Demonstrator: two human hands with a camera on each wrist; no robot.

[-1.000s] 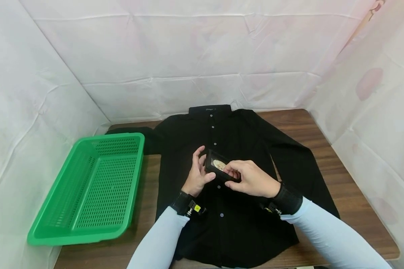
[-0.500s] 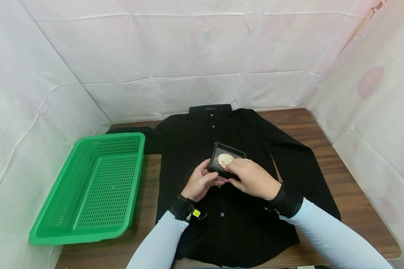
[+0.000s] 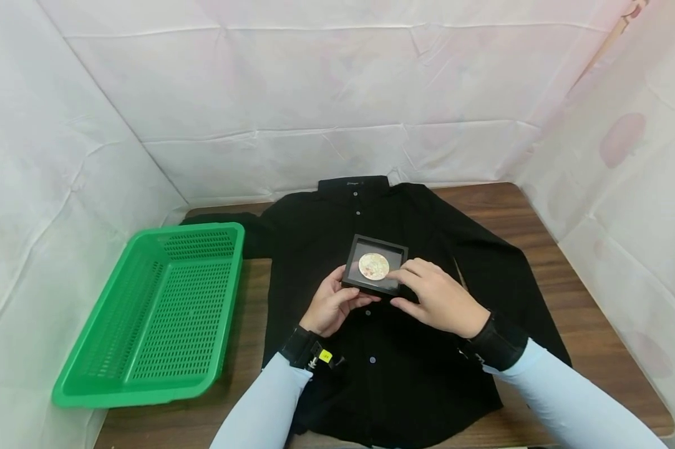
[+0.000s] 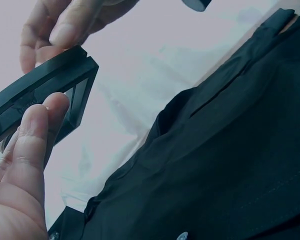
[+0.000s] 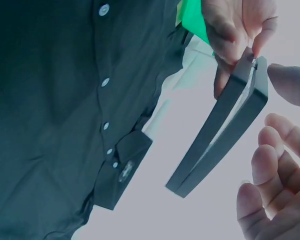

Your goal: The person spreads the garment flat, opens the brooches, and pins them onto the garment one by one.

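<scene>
Comparing with a second ago, we saw the black display case (image 3: pixel 375 265) had been turned from tilted on edge to face up, its one coin (image 3: pixel 373 265) fully showing. One green basket (image 3: pixel 152 315) lay at the left. Our left hand (image 3: pixel 333 304) pinched the case's near-left edge; our right hand (image 3: pixel 438 297) gripped its right corner, forefinger on top. Both held it above one black shirt (image 3: pixel 393 349). Only the wrist views showed the case's thin double-layered edge (image 5: pixel 221 134).
</scene>
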